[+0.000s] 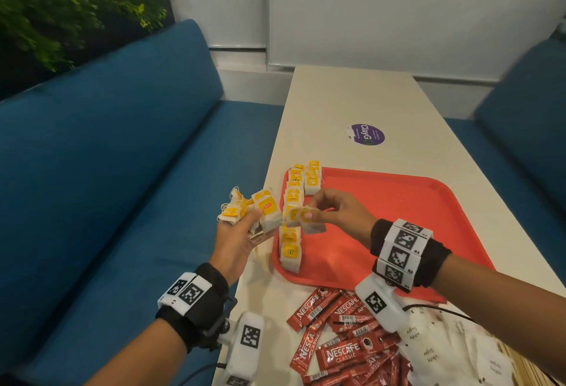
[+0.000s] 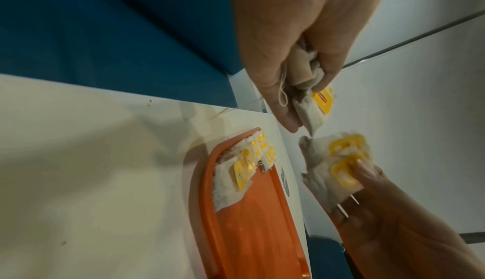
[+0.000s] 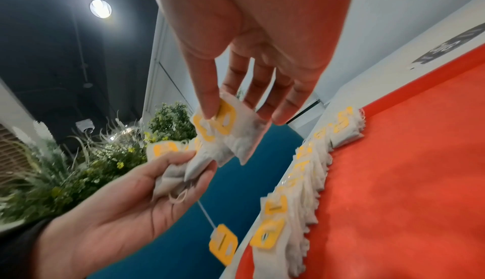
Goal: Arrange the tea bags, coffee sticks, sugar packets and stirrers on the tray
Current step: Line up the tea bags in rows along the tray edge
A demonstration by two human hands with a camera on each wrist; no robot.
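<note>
A red tray [image 1: 398, 211] lies on the white table, with a row of yellow-tagged tea bags [image 1: 291, 232] along its left rim. My left hand [image 1: 242, 232] hovers off the table's left edge and grips a bunch of tea bags [image 1: 263, 209]. My right hand [image 1: 333, 211] is above the tray's left side and pinches two tea bags [image 1: 306, 217] between thumb and fingers, close to the left hand's bunch. In the right wrist view the pinched tea bags [image 3: 228, 130] touch the bunch [image 3: 178, 169]. One tag [image 3: 223, 244] dangles on its string.
Red Nescafe coffee sticks [image 1: 343, 339] are piled on the table near me. White sugar packets [image 1: 444, 349] lie to their right. A purple sticker [image 1: 366, 134] is beyond the tray. Blue sofas [image 1: 107, 171] flank the table; plants stand at the far left.
</note>
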